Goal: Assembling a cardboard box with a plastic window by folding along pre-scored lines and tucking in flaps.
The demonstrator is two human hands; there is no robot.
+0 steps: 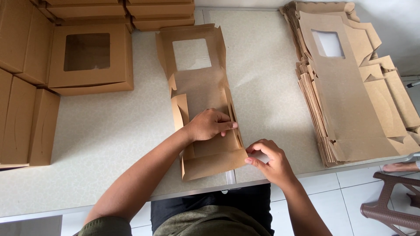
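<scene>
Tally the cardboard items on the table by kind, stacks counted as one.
Flat box blank being folded, left hand pressing it, right hand at its near corner: 1
Stack of flat blanks: 1
Folded window box lying alone: 1
Folded boxes in piles at the left and far edge: count unclear, taken as 2 groups
Total: 5

Small packaging workspace, likely a home or small-shop packing station. Evidence: pale speckled worktable (109, 140); thick stack of flat die-cut kraft box blanks (350, 96) at right of frame; assembled window boxes (89, 59) stacked at upper left; white tiled floor and brown plastic chair (393, 201) at lower right.
</scene>
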